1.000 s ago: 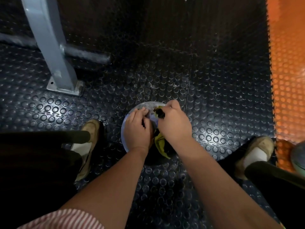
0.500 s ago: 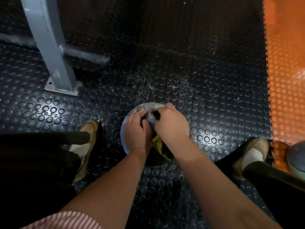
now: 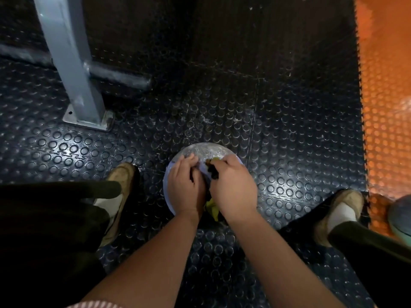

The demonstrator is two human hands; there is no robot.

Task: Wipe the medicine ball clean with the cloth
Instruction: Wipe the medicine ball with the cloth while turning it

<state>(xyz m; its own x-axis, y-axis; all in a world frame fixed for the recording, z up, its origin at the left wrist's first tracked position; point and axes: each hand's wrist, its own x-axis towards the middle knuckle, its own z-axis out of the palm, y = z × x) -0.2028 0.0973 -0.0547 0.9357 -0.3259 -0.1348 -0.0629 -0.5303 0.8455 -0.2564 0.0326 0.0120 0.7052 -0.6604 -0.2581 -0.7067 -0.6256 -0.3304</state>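
Observation:
A pale blue-grey medicine ball (image 3: 205, 151) with a dusty, speckled top sits on the black studded floor between my feet. My left hand (image 3: 185, 187) lies over the ball's left side, its fingers bent along the curve. My right hand (image 3: 233, 185) grips a bunched cloth (image 3: 211, 206), yellow-green with dark parts, and presses it against the ball's top right. A dark fold of the cloth pokes out by my right thumb, and a yellow tail hangs below between my wrists. Most of the ball is hidden under my hands.
A grey metal post (image 3: 73, 70) with a base plate stands on the floor at upper left, a bar running behind it. My shoes (image 3: 120, 178) (image 3: 342, 210) flank the ball. Orange studded matting (image 3: 387, 107) runs along the right edge, with another ball (image 3: 400, 214) on it.
My right hand has slid the cloth a little to the left and nearer across the ball's top. My left hand has hardly moved on the ball.

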